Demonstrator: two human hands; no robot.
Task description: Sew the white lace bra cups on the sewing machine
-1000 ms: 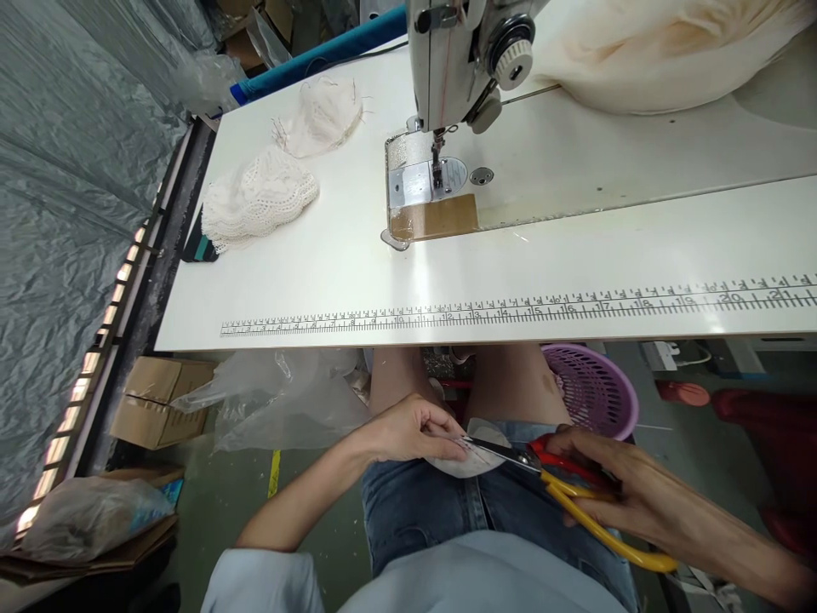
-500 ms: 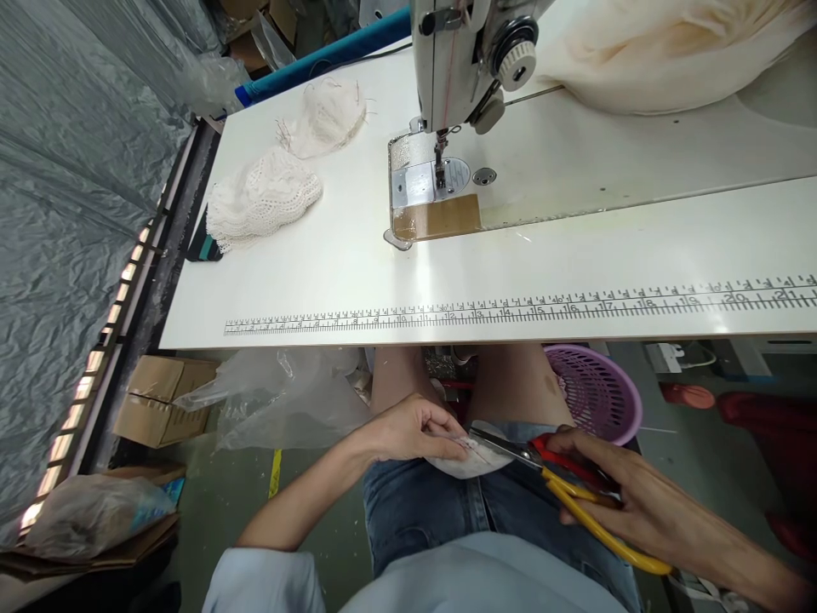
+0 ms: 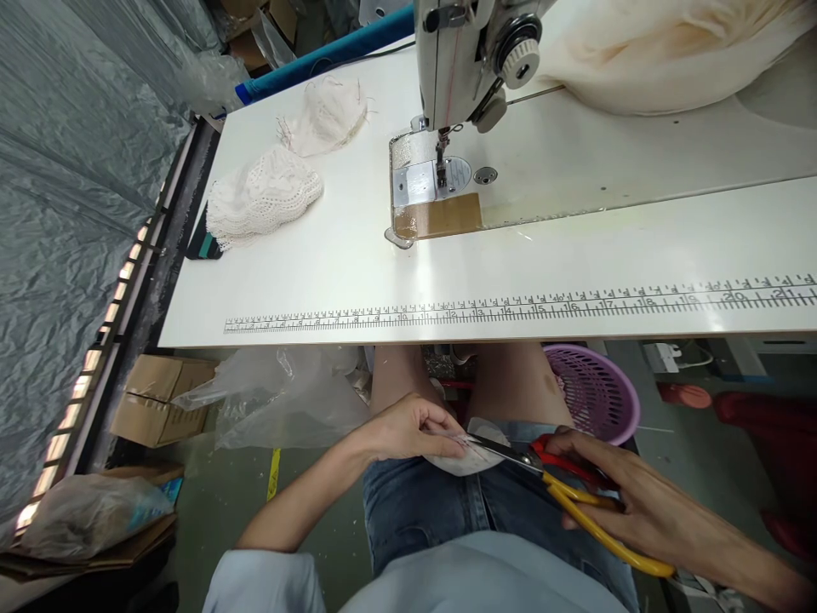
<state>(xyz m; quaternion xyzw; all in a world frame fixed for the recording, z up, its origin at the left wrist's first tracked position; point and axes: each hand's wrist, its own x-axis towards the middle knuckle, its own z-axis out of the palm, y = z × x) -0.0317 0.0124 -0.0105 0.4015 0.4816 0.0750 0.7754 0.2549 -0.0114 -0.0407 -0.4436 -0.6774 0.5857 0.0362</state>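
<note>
Above my lap, my left hand (image 3: 425, 430) pinches a small white fabric piece (image 3: 469, 462), its fingers hiding part of the cloth. My right hand (image 3: 629, 489) grips a pair of scissors (image 3: 578, 502) with one red and one yellow handle. The dark metal blades lie across the fabric, their tips close to my left fingertips. Whether the blades are cutting cloth or thread, I cannot tell. On the white table (image 3: 319, 272), a lacy white piece (image 3: 265, 196) and a thinner white piece (image 3: 328, 115) with loose thread ends lie at the left.
A sewing machine (image 3: 453, 68) stands at the table's back, with cream fabric (image 3: 689, 55) to its right. A printed ruler (image 3: 511, 308) runs along the front edge. Below are a purple basket (image 3: 603, 396), a clear plastic bag (image 3: 281, 409) and a cardboard box (image 3: 162, 396).
The scissor blades have come closer together, and their tips have shifted slightly left towards my left fingers. My left hand still pinches the fabric in nearly the same spot.
</note>
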